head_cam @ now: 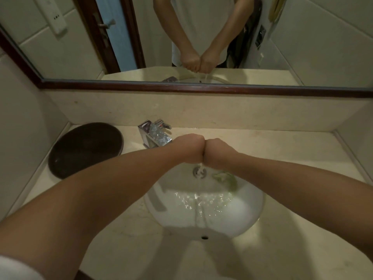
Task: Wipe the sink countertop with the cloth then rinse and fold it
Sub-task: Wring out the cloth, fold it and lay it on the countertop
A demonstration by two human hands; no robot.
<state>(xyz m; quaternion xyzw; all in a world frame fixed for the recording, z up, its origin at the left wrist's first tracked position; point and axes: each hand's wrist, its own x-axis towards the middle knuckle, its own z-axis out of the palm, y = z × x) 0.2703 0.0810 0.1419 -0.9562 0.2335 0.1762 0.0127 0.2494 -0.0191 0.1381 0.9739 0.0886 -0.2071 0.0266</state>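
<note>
My left hand (190, 147) and my right hand (219, 151) are clenched into fists, pressed knuckle to knuckle over the white sink basin (256, 209). From above, the cloth is hidden inside the fists. In the mirror a pale bit of the cloth (192, 71) shows under the reflected fists. A thin stream of water (199, 178) falls from between my hands toward the drain (199, 172) and pools in the basin. The beige countertop (282, 146) surrounds the sink.
A chrome faucet (155, 136) stands behind my left hand. A dark round tray (84, 148) lies on the counter at the left. A greenish patch (225, 177) sits on the basin wall under my right wrist. The mirror's wooden frame (201, 88) runs above the backsplash.
</note>
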